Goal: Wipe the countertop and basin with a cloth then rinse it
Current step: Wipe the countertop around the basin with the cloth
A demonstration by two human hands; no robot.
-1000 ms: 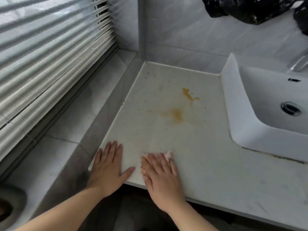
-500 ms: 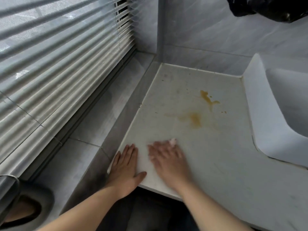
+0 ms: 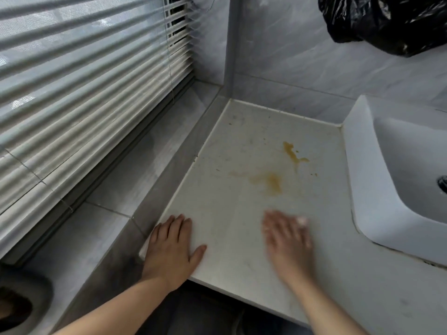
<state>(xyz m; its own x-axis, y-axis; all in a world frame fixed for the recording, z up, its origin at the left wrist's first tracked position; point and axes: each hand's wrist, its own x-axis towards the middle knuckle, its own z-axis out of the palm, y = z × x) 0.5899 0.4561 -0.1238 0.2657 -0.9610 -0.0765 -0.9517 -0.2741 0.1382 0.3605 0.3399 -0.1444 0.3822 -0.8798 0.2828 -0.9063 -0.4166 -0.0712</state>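
1. Cloth (image 3: 301, 221): pink, mostly hidden. Only a small fold shows, past the fingertips of your right hand (image 3: 287, 240), on the countertop (image 3: 242, 209) near its front edge and toward the basin (image 3: 362, 189).
2. Right hand: lies flat over the cloth, fingers stretched out and pressing down rather than curled. It is motion-blurred, so finer detail cannot be told.
3. Left hand (image 3: 169, 247): palm down on the countertop's front-left corner, fingers straight, thumb spread, holding nothing.
4. Countertop: pale, with two yellow-brown stains, one (image 3: 272, 183) beyond your right hand and one (image 3: 294, 154) farther back. Small specks lie around them.
5. Basin: white and square-cornered, standing on the countertop at the right. Its bowl shows nothing but the dark drain (image 3: 442, 183) at the frame edge.
6. Black plastic bag (image 3: 387, 18): hangs against the wall at upper right. Its contents cannot be seen.
7. Grey round vessel (image 3: 24, 303): bottom left, with a dark interior. What is in it cannot be told.
8. Blinds (image 3: 84, 93): lowered over the window at the left.

Changes over the last half second: your right hand and the cloth have slid right, away from your left hand and toward the basin. The left hand has kept its corner. Both stains look unchanged.
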